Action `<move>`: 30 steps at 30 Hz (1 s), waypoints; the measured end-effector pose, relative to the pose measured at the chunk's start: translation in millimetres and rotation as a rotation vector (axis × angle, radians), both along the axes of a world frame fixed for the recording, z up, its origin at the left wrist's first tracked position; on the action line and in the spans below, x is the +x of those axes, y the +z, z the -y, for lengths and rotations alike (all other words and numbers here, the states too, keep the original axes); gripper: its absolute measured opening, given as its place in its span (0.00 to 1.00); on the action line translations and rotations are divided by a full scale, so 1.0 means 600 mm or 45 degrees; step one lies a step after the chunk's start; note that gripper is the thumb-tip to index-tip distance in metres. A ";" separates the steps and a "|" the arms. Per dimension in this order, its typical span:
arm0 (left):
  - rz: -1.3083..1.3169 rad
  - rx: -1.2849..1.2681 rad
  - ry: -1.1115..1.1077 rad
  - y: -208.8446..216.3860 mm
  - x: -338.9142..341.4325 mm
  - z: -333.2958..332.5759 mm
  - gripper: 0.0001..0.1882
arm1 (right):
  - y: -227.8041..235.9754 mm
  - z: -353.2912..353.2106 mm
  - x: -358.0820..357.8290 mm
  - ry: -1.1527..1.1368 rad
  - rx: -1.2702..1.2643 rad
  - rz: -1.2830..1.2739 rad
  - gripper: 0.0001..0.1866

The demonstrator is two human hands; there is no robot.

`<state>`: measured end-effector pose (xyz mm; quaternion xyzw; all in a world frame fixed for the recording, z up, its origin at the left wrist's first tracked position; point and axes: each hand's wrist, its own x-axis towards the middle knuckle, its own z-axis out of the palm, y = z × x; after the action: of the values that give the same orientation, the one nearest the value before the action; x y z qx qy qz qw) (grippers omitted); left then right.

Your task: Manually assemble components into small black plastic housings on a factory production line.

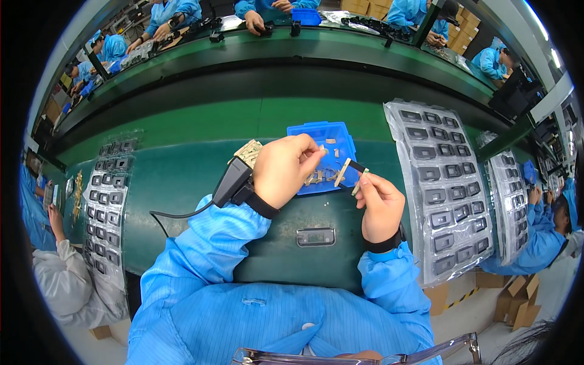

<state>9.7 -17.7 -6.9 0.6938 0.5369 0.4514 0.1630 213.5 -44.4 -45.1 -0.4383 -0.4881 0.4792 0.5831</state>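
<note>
- my left hand (283, 173), at eight o'clock from the middle of the blue bin (320, 128), pinches a small pale piece (324, 149) above it.
- my right hand (383, 210), at four o'clock, is clamped on a three-sided tan-and-black part (358, 166).
- a dark rectangular housing (316, 237) lies at six o'clock.
- a clear tray (398, 131) of dark pieces (435, 196) lies around three o'clock.

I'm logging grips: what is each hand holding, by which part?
Right hand: tan-and-black piece, by its right side. Left hand: small pale piece, gripped part hidden.
</note>
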 end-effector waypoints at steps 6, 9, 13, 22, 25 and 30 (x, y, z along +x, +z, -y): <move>-0.031 0.043 -0.091 -0.012 -0.003 -0.003 0.06 | -0.002 -0.004 -0.005 0.031 -0.001 -0.163 0.05; 0.677 -0.542 -0.616 -0.017 0.003 0.006 0.09 | -0.001 0.000 -0.005 0.098 -0.005 -0.172 0.04; 0.724 -0.574 -0.565 -0.014 -0.006 0.010 0.09 | 0.002 0.004 -0.010 0.092 -0.017 -0.159 0.05; 0.936 -0.998 -0.725 0.038 -0.032 0.049 0.18 | 0.011 0.031 -0.021 0.260 0.012 -0.226 0.05; 0.909 -1.081 -0.843 0.021 -0.041 0.058 0.14 | 0.011 0.048 -0.015 0.321 0.022 -0.103 0.07; 0.786 -0.829 -1.005 -0.025 -0.056 0.116 0.06 | -0.012 0.088 0.009 0.609 -0.026 -0.138 0.16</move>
<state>-24.0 -87.6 -22.1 0.5918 0.2771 0.3497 0.6714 219.1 -97.4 -52.4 -0.2899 -0.5410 0.6315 0.4739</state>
